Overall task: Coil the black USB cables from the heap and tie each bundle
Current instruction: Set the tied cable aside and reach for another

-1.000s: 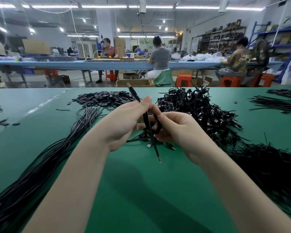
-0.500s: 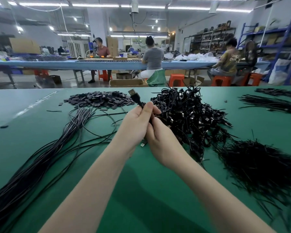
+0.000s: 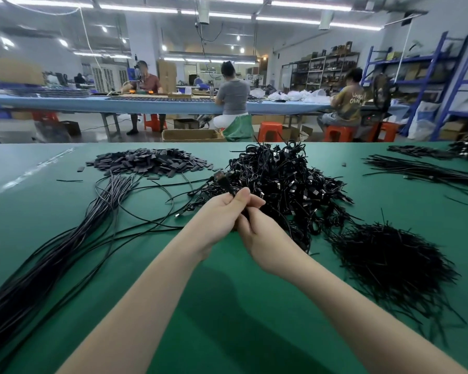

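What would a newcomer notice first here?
Both hands, left hand and right hand, meet mid-table, gripping a black cable whose plug sticks up. Behind them rises a tangled heap of bundles; loose cables sweep along the left, and a pile of ties lies at right.

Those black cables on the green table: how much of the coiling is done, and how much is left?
Done: a tall pile of tied bundles sits behind the hands. In hand: the left hand and right hand grip one cable together, its plug sticking up; whether it is tied yet is hidden. Left: a long sheaf of loose cables on the left, with a heap of ties ready on the right.
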A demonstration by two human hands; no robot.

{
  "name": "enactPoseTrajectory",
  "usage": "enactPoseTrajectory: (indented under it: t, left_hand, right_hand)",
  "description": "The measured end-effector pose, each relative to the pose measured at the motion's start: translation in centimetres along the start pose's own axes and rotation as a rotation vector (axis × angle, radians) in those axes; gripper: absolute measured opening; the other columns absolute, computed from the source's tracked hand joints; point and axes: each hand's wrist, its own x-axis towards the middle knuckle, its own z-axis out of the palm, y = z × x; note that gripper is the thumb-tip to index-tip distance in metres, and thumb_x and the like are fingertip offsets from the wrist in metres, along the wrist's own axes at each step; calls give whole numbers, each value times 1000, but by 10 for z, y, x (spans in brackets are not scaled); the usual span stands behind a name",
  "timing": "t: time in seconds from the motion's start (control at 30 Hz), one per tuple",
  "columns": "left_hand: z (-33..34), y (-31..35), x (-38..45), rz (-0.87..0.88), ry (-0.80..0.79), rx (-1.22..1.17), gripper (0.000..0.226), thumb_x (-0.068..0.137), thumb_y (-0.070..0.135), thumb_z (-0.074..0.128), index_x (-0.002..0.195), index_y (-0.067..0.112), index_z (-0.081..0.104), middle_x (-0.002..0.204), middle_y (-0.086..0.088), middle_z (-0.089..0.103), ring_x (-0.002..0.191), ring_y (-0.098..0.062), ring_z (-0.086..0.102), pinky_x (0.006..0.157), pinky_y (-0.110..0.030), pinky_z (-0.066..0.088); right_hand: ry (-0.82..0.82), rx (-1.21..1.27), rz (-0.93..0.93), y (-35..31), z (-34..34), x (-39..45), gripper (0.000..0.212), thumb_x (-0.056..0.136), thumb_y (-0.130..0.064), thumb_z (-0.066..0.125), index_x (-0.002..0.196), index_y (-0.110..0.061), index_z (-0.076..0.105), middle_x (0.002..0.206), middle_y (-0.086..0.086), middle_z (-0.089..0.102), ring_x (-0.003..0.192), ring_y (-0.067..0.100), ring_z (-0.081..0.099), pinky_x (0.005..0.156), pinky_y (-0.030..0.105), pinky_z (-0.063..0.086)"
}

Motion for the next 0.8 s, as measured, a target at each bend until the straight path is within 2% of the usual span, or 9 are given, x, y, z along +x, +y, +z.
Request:
enactPoseTrajectory:
  t: [0.07, 0.13, 0.23, 0.37, 0.47, 0.6, 0.67, 0.73, 0.8]
  left_hand:
    - [5, -6, 1, -67, -73, 56, 37, 102, 38, 38, 103, 25, 72, 90, 10, 73, 88, -2, 64, 79, -16, 48]
    - [6, -10, 0, -78, -160, 228, 32, 102, 34, 42, 113, 20, 68, 109, 0, 70, 102, -17, 63, 87, -27, 45]
    - [7, -17, 3, 271, -36, 762, 27, 98, 26, 51, 123, 24, 61, 116, 5, 63, 106, -14, 57, 94, -30, 44]
    - [25, -37, 0, 597, 18, 1408, 51, 92, 28, 55, 140, 33, 38, 134, 8, 41, 119, -16, 41, 93, -33, 36]
    - [44, -53, -7, 742, -14, 1443, 16, 78, 26, 70, 93, 22, 65, 81, 8, 63, 71, -12, 63, 61, -26, 43]
    - [62, -63, -11, 592, -76, 1518, 25, 55, 28, 81, 62, 22, 58, 49, 8, 52, 36, -9, 49, 41, -21, 27]
    - [69, -62, -15, 514, -112, 1495, 27, 52, 27, 80, 65, 22, 56, 50, 7, 54, 37, -10, 51, 43, -21, 18]
    - [72, -72, -15, 426, -58, 1417, 16, 85, 27, 60, 85, 19, 45, 76, 3, 62, 61, -18, 61, 49, -27, 15]
    - [68, -89, -15, 328, -17, 1331, 15, 103, 28, 29, 90, 20, 30, 88, 3, 58, 70, -23, 55, 55, -33, 19]
  right_hand:
    - [-16, -187, -22, 11, -6, -1, 19, 102, -23, 33, 94, -15, 48, 79, 0, 53, 65, 15, 47, 52, 24, 34]
    - [-31, -88, 83, 23, -17, -5, 21, 102, -23, 31, 87, -20, 45, 72, -5, 48, 61, 12, 42, 54, 23, 35]
    - [-121, -108, 311, 42, -38, -12, 26, 101, -26, 30, 82, -15, 43, 69, 0, 45, 58, 15, 36, 53, 26, 32]
    - [-360, -316, 192, 47, -56, -22, 27, 103, -28, 30, 83, -16, 43, 73, -4, 46, 60, 10, 39, 56, 25, 34]
    - [-511, -479, 63, 43, -70, -28, 27, 104, -31, 28, 80, -25, 40, 77, -7, 49, 66, 9, 45, 62, 22, 40]
    - [-449, -1209, -347, 62, -82, -28, 16, 98, -21, 36, 83, -19, 38, 72, -6, 51, 64, 21, 56, 60, 33, 36]
    - [-357, -1441, -590, 72, -84, -26, 14, 86, -20, 54, 74, -20, 47, 61, -7, 54, 51, 18, 54, 56, 29, 37]
    - [-276, -1437, -763, 79, -87, -18, 13, 82, -27, 63, 75, -20, 55, 62, -7, 54, 52, 16, 52, 58, 29, 41]
    - [-216, -1439, -658, 88, -100, -3, 19, 85, -36, 60, 97, -21, 58, 82, -6, 61, 70, 15, 59, 69, 30, 44]
